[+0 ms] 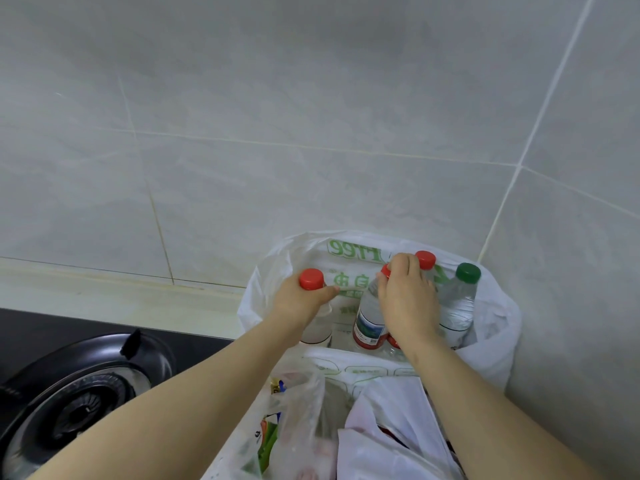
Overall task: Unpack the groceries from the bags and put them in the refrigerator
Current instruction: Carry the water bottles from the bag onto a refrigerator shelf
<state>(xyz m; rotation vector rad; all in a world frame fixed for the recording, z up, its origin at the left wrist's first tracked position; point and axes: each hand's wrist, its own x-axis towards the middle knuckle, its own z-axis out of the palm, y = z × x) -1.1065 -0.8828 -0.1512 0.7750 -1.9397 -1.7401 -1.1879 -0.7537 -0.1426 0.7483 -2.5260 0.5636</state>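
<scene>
Reaching into the white bag (495,323) is being done with both hands. The left bottle (317,327), red-capped and upright at the left inside of the bag, is being gripped at the neck by the left hand (298,301); fingers and thumb are being wrapped tight just under the cap. The middle bottle (369,320), red-labelled and upright at the centre of the bag, is being held at the top by the right hand (407,299); fingers are being curled together over its cap and neck, with the cap mostly covered. A back bottle (425,260) with a red cap is being shown just behind the right hand, at the far side of the bag; contact with the hand cannot be told. A green-capped bottle (462,299) is being kept upright at the right inside of the bag, untouched. A clear bag (301,410) with packets and a crumpled bag (391,427) are being seen just in front of the white bag, under the forearms. A stove burner (79,410) is being seen well to the left of the bag, and a tiled wall (311,98) right behind it.
</scene>
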